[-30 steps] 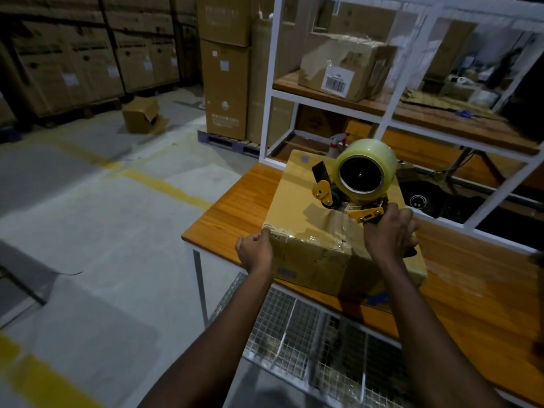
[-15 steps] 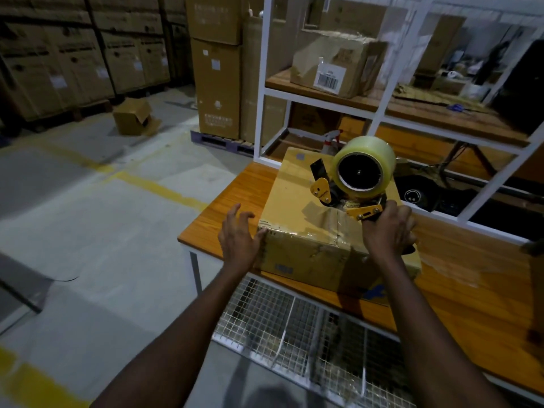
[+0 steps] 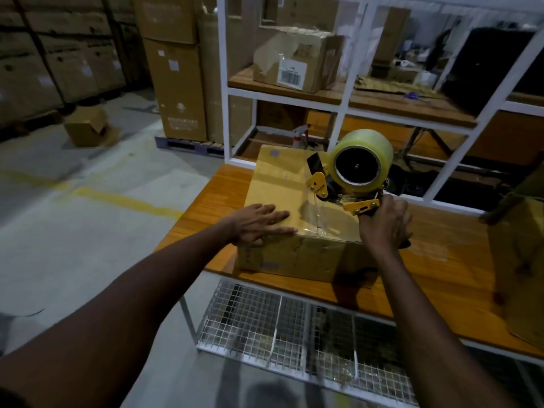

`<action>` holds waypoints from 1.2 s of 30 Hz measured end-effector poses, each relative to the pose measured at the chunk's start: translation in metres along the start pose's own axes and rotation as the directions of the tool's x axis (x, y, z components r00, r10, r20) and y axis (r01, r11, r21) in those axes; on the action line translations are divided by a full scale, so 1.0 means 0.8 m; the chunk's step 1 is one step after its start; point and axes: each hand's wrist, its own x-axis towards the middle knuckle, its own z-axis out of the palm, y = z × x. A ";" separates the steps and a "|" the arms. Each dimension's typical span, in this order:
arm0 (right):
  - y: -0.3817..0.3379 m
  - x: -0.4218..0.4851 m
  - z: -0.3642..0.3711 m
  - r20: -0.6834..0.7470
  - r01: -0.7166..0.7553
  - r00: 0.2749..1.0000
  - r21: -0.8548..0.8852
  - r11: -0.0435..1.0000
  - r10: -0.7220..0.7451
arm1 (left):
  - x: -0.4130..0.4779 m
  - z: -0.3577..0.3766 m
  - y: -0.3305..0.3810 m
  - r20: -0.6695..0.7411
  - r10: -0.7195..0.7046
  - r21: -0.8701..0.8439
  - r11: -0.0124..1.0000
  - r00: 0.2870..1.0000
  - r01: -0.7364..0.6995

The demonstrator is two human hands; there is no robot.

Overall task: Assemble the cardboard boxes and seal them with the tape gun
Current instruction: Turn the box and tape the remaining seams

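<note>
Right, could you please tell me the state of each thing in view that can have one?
Cardboard box: flaps closed, clear tape on its top.
Tape gun: roll loaded, held over the box top.
Left hand: open, flat on the box top.
Right hand: gripping the tape gun's handle.
Box on the shelf: crumpled, closed.
Small box on the floor: flap open.

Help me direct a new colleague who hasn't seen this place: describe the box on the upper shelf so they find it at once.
Behind the wooden table stands a white metal rack. At the left end of its upper wooden shelf sits a brown cardboard box. The white barcode label on its front face and its crumpled top set it apart from the tidy stacked cartons nearby.
</note>
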 end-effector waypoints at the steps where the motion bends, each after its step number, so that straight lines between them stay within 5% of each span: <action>1: 0.003 0.001 -0.002 -0.011 -0.009 1.000 0.002 1.000 0.009 | 0.003 0.003 0.004 -0.019 0.008 0.009 1.000 1.000 -0.007; 11: 0.028 0.010 -0.020 -0.075 -0.086 0.994 -0.003 0.996 0.085 | 0.013 0.037 0.016 -0.127 0.000 0.040 0.999 0.992 0.005; 18: 0.053 0.015 -0.037 -0.122 -0.128 0.984 -0.013 0.992 0.126 | 0.035 0.013 0.029 -0.260 0.200 0.206 0.967 0.945 -0.148; 27: 0.088 0.025 -0.057 -0.176 -0.162 0.971 0.027 0.986 0.165 | 0.114 -0.004 0.093 -0.195 0.116 0.194 0.978 0.974 -0.078; 31: 0.111 0.036 -0.060 -0.168 -0.176 0.970 0.029 0.984 0.178 | 0.130 -0.022 0.104 -0.300 0.156 0.192 0.976 0.941 -0.100; 36: 0.130 0.057 -0.070 -0.157 -0.186 0.969 0.039 0.982 0.190 | 0.174 -0.044 0.122 -0.278 0.028 0.118 0.993 0.960 0.005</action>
